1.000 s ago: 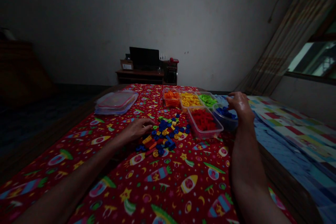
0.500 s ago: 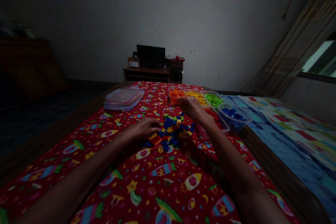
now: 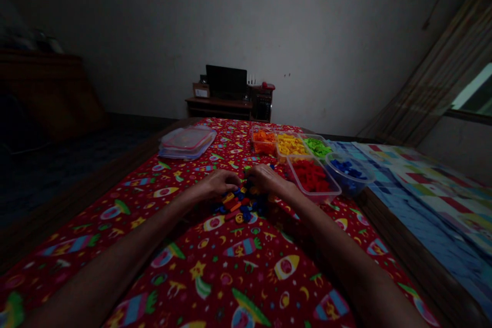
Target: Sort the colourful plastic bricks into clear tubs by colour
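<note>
A mixed pile of small plastic building blocks (image 3: pixel 232 204), blue, yellow, orange, red and green, lies on the red patterned cloth (image 3: pixel 261 266). My left hand (image 3: pixel 221 182) rests at the pile's left edge, fingers bent, with a gap showing between thumb and forefinger and nothing visible in it. Over the far right part of the pile is my right hand (image 3: pixel 265 178), its fingers drawn together and pointing down among the blocks. Its fingertips are partly hidden, so what they pinch cannot be made out. The two hands are close together but apart.
Right of the pile stand clear tubs of sorted blocks: orange (image 3: pixel 264 143), yellow (image 3: pixel 291 145), green (image 3: pixel 317 147), red (image 3: pixel 313 177), and a round blue one (image 3: pixel 348 171). Stacked lids (image 3: pixel 187 142) lie at the far left. A bed (image 3: pixel 407 184) adjoins the table's right side.
My right hand has moved from beside the orange tub back left and nearer, down onto the pile. My left hand stays at the pile's left edge. The view has shifted slightly.
</note>
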Demonstrator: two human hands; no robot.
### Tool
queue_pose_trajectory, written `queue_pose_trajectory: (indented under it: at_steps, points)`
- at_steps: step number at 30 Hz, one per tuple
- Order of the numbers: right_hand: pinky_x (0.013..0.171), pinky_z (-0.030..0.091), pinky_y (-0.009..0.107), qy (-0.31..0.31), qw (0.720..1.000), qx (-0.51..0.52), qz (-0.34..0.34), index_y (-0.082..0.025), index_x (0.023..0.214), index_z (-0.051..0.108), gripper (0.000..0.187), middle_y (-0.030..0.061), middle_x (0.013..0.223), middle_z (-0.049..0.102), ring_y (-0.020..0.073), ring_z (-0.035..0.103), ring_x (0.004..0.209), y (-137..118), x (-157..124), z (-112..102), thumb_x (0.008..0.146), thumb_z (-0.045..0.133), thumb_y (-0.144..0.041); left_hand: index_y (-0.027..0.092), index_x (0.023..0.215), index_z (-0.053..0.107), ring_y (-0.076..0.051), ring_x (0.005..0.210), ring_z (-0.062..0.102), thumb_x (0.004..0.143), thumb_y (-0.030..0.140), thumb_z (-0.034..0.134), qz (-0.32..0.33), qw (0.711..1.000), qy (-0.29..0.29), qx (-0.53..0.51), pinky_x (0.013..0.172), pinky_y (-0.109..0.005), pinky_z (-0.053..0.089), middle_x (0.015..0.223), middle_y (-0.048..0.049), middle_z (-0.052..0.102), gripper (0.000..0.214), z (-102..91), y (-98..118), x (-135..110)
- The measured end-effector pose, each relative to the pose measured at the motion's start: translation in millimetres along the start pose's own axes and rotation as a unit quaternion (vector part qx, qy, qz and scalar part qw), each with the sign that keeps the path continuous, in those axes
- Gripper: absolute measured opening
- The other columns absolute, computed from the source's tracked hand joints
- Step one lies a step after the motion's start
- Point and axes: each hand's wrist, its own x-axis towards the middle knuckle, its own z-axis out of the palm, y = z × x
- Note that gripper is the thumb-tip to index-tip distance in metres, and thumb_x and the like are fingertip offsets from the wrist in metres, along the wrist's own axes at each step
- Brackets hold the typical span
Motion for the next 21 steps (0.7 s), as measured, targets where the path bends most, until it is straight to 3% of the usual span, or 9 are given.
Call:
queue_pose_trajectory:
  at_steps: [3, 7, 10, 13, 15, 17, 19, 21]
  points:
    - [0.058, 0.03, 0.022, 0.026, 0.999, 0.045, 0.01, -0.011, 0.086, 0.07, 0.021, 0.0049, 0.072, 0.064, 0.0101, 0.047, 0.061, 0.6, -0.5, -5.7, 0.083, 0.049, -0.007, 0.017, 0.084, 0.065, -0.018, 0.068, 0.064, 0.062, 0.039, 0.064, -0.017, 0.996, 0.038, -0.08, 0.061, -0.026, 0.049, 0.071, -0.0013, 0.069, 0.031, -3.3, -0.1, 2.2]
    - [0.057, 0.03, 0.02, 0.034, 0.988, 0.153, -0.005, -0.012, 0.099, 0.068, 0.022, 0.001, 0.07, 0.062, 0.0089, 0.048, 0.059, -8.6, -0.3, -10.8, 0.081, 0.058, -0.009, 0.017, 0.085, 0.061, -0.016, 0.062, 0.061, 0.057, 0.045, 0.068, -0.038, 0.981, 0.098, -0.164, 0.055, -0.024, 0.046, 0.069, 0.0007, 0.065, 0.04, -4.1, 4.3, 3.8]
    - [0.055, 0.029, 0.019, 0.018, 0.982, 0.185, -0.017, -0.014, 0.104, 0.066, 0.023, -0.0024, 0.063, 0.058, 0.0083, 0.045, 0.054, -17.6, -1.0, -11.7, 0.082, 0.06, -0.013, 0.017, 0.088, 0.06, -0.015, 0.059, 0.059, 0.058, 0.044, 0.068, -0.059, 0.975, 0.103, -0.186, 0.053, -0.023, 0.044, 0.069, 0.0018, 0.063, 0.042, -1.2, 9.0, 2.9]
    - [0.057, 0.03, 0.02, 0.045, 0.985, 0.164, -0.02, -0.012, 0.099, 0.068, 0.018, -0.0001, 0.065, 0.059, 0.0094, 0.047, 0.058, -16.8, -2.6, -11.4, 0.084, 0.059, -0.014, 0.016, 0.087, 0.061, -0.015, 0.063, 0.06, 0.059, 0.043, 0.066, -0.045, 0.982, 0.09, -0.158, 0.056, -0.024, 0.045, 0.071, 0.0007, 0.064, 0.039, -5.1, 7.9, 1.7]
    - [0.059, 0.03, 0.021, 0.069, 0.988, 0.137, -0.002, -0.012, 0.097, 0.068, 0.016, 0.0023, 0.07, 0.061, 0.0107, 0.048, 0.062, -10.0, -4.3, -11.6, 0.084, 0.059, -0.015, 0.016, 0.082, 0.063, -0.016, 0.064, 0.059, 0.06, 0.042, 0.065, -0.038, 0.993, 0.064, -0.093, 0.057, -0.024, 0.044, 0.071, -0.0002, 0.065, 0.034, -13.9, 2.6, 0.1]
    - [0.061, 0.031, 0.022, 0.078, 0.99, 0.112, 0.023, -0.011, 0.099, 0.068, 0.018, 0.004, 0.074, 0.062, 0.0117, 0.049, 0.065, -1.7, -6.4, -12.9, 0.084, 0.059, -0.015, 0.017, 0.077, 0.066, -0.016, 0.061, 0.058, 0.061, 0.038, 0.065, -0.052, 0.999, -0.001, -0.004, 0.056, -0.024, 0.043, 0.068, 0.0, 0.066, 0.027, -24.4, -3.5, -2.7]
    - [0.062, 0.031, 0.022, 0.075, 0.991, 0.099, 0.04, -0.01, 0.104, 0.066, 0.023, 0.0053, 0.079, 0.062, 0.0123, 0.049, 0.067, 4.0, -8.5, -15.2, 0.083, 0.059, -0.015, 0.018, 0.07, 0.067, -0.016, 0.058, 0.057, 0.06, 0.033, 0.064, -0.068, 0.991, -0.078, 0.082, 0.054, -0.023, 0.04, 0.063, 0.0007, 0.065, 0.019, -32.1, -6.9, -6.4]
    - [0.063, 0.032, 0.022, 0.064, 0.992, 0.096, 0.05, -0.011, 0.107, 0.065, 0.026, 0.0055, 0.082, 0.062, 0.0127, 0.049, 0.069, 4.9, -10.0, -18.0, 0.083, 0.059, -0.015, 0.019, 0.065, 0.066, -0.016, 0.057, 0.056, 0.061, 0.03, 0.062, -0.078, 0.98, -0.112, 0.145, 0.052, -0.022, 0.037, 0.06, 0.0009, 0.064, 0.013, -34.3, -6.0, -9.6]
